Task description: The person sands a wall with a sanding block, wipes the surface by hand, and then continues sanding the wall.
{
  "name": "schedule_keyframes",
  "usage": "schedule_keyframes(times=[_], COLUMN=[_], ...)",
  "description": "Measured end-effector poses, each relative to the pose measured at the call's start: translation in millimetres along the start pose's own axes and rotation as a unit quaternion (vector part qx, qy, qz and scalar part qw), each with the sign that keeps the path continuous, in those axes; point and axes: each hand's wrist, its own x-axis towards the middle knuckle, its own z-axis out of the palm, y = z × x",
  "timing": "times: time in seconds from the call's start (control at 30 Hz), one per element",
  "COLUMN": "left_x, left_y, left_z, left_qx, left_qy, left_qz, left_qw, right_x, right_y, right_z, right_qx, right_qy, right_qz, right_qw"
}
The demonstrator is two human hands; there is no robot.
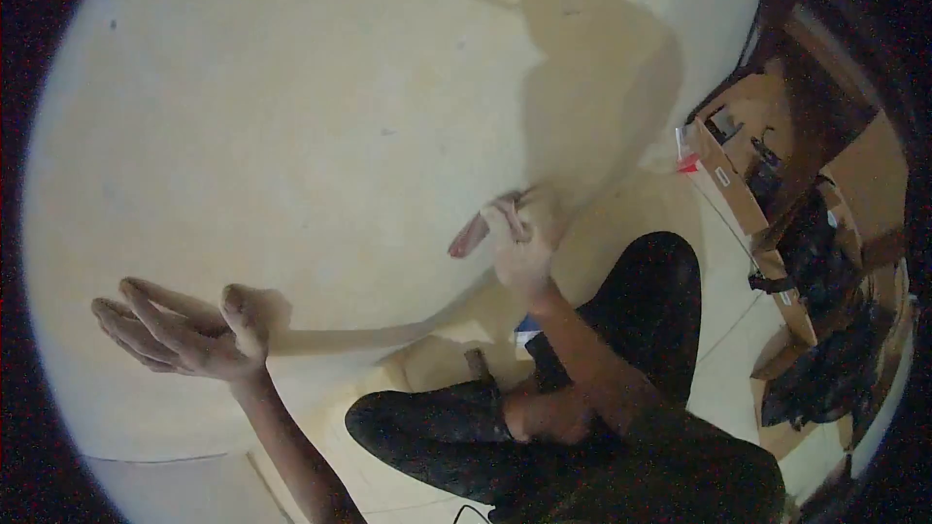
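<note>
My left hand [184, 335] is raised in front of the pale wall [320, 136] at the left. Its fingers and thumb are spread, with nothing held. Nearer the middle, my right hand [524, 238] is close to the wall with its fingers curled. A narrow reddish-brown shape [470, 236] sticks out from them, down and to the left. It looks held, but I cannot make out what it is. Dark shadows fall on the wall above and beside my right hand.
My knees [665, 267] in black trousers are spread below my hands. A small blue and white item [527, 332] lies between them. Open cardboard boxes [743, 189] with black items stand at the right. A red and white piece [687, 157] lies beside them. A thin cable [473, 508] shows at the bottom.
</note>
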Motion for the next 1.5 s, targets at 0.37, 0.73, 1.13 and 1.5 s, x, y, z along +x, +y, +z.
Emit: schedule_keyframes(times=[0.37, 0.73, 1.13, 1.5], left_x=[2, -3, -5, 5], left_y=[-3, -8, -12, -9], left_z=[-2, -6, -9, 7], left_qx=[0.011, 0.013, 0.009, -0.01], left_qy=[-0.011, -0.018, -0.02, -0.016], left_qz=[-0.012, -0.017, -0.013, -0.007], left_qw=[1.0, 1.0, 1.0, 1.0], right_x=[80, 145, 128, 80], right_y=[-34, -63, -60, -36], right_z=[6, 1, -2, 5], right_qx=[0.07, -0.075, -0.053, -0.091], right_qy=[0.056, 0.08, 0.045, 0.023], right_qz=[0.095, -0.138, -0.083, -0.054], right_qw=[0.991, 0.984, 0.994, 0.994])
